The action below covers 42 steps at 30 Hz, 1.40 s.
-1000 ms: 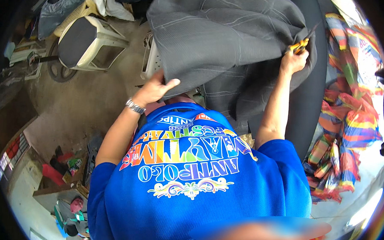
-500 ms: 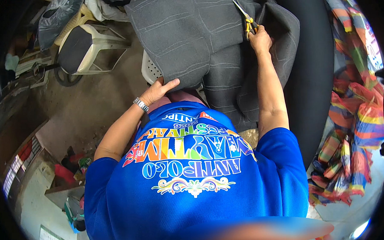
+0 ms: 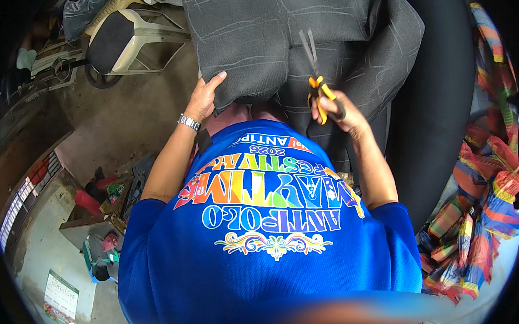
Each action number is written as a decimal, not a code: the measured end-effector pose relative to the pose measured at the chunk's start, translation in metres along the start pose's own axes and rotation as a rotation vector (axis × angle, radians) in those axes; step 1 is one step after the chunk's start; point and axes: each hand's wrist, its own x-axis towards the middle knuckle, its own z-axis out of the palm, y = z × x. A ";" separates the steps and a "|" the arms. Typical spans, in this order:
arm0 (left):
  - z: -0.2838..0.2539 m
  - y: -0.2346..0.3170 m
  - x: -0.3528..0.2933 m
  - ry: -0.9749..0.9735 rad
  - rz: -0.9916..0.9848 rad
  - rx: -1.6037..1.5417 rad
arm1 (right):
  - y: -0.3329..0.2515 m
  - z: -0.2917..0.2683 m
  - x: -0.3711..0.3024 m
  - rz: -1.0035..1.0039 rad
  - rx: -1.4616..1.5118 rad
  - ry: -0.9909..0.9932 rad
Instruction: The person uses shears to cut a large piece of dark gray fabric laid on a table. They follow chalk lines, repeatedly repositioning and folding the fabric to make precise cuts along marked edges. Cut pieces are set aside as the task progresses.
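Observation:
A dark grey fabric [image 3: 240, 44] marked with pale chalk-like lines spreads in front of me, its near edge hanging over my lap. My left hand [image 3: 203, 97], with a metal watch at the wrist, pinches the left edge of this cloth between thumb and fingers. In my right hand [image 3: 344, 112] is a pair of scissors [image 3: 315, 84] with yellow and black handles. The blades point away from me, slightly parted, above the fabric and not visibly cutting it. Slight motion blur softens the scissors and the right fingers.
A long black padded roll or bolt [image 3: 436, 96] runs along my right. Beyond it lie several colourful checked, net-like bundles [image 3: 493, 204]. At the far left stands a pale plastic chair [image 3: 132, 43] with a dark seat. A wooden shelf [image 3: 91, 227] holds clutter at the lower left.
My right hand has drawn the scissors back toward my body and a little left, and the blades have parted. My left hand keeps its hold on the fabric edge. The view has shifted slightly.

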 end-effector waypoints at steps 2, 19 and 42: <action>-0.002 0.000 -0.001 -0.013 -0.018 -0.014 | 0.019 0.011 -0.008 0.137 -0.027 0.022; -0.004 0.023 -0.006 -0.145 0.019 -0.052 | 0.001 0.016 0.017 0.024 -0.101 -0.022; -0.014 0.042 -0.011 -0.229 0.248 0.502 | 0.005 0.060 0.032 0.026 0.122 0.199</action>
